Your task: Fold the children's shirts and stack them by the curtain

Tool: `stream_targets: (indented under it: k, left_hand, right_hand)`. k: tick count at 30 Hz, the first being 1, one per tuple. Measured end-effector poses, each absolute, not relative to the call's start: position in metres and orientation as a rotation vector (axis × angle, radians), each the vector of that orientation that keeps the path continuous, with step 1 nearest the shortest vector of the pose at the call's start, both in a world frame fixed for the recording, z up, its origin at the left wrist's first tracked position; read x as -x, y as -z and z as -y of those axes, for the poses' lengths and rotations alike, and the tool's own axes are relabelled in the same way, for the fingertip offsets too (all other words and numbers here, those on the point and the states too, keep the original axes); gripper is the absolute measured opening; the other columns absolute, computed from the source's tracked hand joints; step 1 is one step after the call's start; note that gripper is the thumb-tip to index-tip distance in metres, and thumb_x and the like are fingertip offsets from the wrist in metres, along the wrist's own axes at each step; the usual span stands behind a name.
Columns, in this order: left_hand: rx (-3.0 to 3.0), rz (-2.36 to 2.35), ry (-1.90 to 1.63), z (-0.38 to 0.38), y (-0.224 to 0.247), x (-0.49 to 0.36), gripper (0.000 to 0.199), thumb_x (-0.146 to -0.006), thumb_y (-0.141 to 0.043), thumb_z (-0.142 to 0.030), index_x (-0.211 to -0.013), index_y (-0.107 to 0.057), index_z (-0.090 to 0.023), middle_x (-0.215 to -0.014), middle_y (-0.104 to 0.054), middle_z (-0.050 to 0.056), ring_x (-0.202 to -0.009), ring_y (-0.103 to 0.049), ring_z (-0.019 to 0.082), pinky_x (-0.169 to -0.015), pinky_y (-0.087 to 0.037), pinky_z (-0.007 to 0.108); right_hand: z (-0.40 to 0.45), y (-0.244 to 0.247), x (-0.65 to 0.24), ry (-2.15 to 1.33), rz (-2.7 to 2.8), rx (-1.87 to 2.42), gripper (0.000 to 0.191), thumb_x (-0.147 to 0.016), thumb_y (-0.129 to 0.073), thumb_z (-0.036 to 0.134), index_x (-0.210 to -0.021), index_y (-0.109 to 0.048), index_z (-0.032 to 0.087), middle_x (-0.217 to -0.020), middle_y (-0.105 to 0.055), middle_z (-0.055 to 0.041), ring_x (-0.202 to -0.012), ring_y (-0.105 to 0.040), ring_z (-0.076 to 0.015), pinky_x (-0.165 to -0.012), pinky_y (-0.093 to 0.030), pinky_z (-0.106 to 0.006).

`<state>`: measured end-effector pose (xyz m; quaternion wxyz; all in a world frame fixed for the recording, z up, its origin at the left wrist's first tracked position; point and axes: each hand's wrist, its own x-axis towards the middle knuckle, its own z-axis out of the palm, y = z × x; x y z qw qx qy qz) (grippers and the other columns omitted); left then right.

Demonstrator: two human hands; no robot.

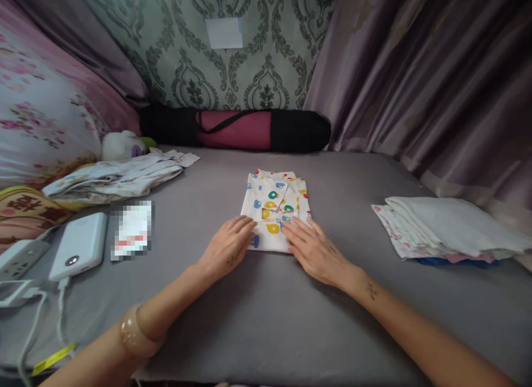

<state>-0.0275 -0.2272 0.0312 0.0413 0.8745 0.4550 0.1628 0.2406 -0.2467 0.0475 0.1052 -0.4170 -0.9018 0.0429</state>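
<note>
A white garment (272, 229) with a print of coloured shapes lies folded into a compact rectangle on the grey surface (216, 320), its collar at the far end. My left hand (230, 245) rests at its near left edge, fingers flat and palm down. Across from it, my right hand (311, 248) lies on the garment's right side with the fingers spread. Neither hand grips the cloth. Both palms are hidden from view.
Folded clothes (449, 226) are stacked at the right. On the left are a loose printed cloth (120, 176), a power bank (81, 245), a power strip (22, 259), cables and a blurred packet (133, 229). A long black and pink bag (236, 130) lies along the wall.
</note>
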Motion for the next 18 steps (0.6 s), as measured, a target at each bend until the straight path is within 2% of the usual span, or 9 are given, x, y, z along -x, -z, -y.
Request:
stream_targets:
  k: [2, 6, 11, 18]
  left_hand:
    - [-2.738, -1.267, -0.413, 0.224, -0.026, 0.018, 0.045, -0.100, -0.027, -0.035, -0.138, -0.043, -0.015, -0.145, -0.044, 0.011, -0.140, -0.031, 0.024, -0.113, -0.027, 0.043]
    - [-2.761, -1.217, -0.253, 0.218, -0.012, 0.012, 0.056, -0.100, -0.022, -0.046, -0.147, -0.031, -0.017, -0.155, -0.028, 0.009, -0.145, -0.015, 0.023, -0.118, -0.015, 0.044]
    - [-2.692, -1.229, -0.203, 0.215, -0.002, 0.018, 0.059, -0.099, -0.022, -0.051, -0.150, -0.024, -0.022, -0.157, -0.020, 0.006, -0.145, -0.013, 0.021, -0.118, -0.014, 0.042]
    - [-2.682, -1.241, -0.232, 0.216, 0.001, 0.019, 0.058, -0.098, -0.026, -0.052, -0.151, -0.021, -0.028, -0.158, -0.019, 0.003, -0.146, -0.012, 0.023, -0.118, -0.012, 0.046]
  right_hand:
    - [0.240, -0.044, -0.233, -0.217, 2.784, 1.050, 0.051, -0.098, -0.035, 0.031, -0.148, -0.032, 0.021, -0.153, -0.033, -0.0061, -0.144, -0.019, -0.0237, -0.117, -0.014, -0.049]
    - [0.229, -0.033, -0.232, -0.374, 2.857, 0.971, 0.056, -0.098, -0.035, 0.037, -0.151, -0.023, 0.022, -0.156, -0.025, -0.0039, -0.145, -0.011, -0.0214, -0.119, -0.008, -0.046]
    - [0.223, -0.025, -0.240, -0.472, 2.857, 0.921, 0.055, -0.099, -0.032, 0.033, -0.152, -0.017, 0.024, -0.158, -0.018, -0.0013, -0.145, -0.010, -0.0191, -0.119, -0.008, -0.045]
    - [0.221, -0.021, -0.241, -0.480, 2.835, 0.918, 0.054, -0.098, -0.034, 0.027, -0.150, -0.023, 0.025, -0.157, -0.022, -0.0015, -0.145, -0.012, -0.0183, -0.119, -0.008, -0.046]
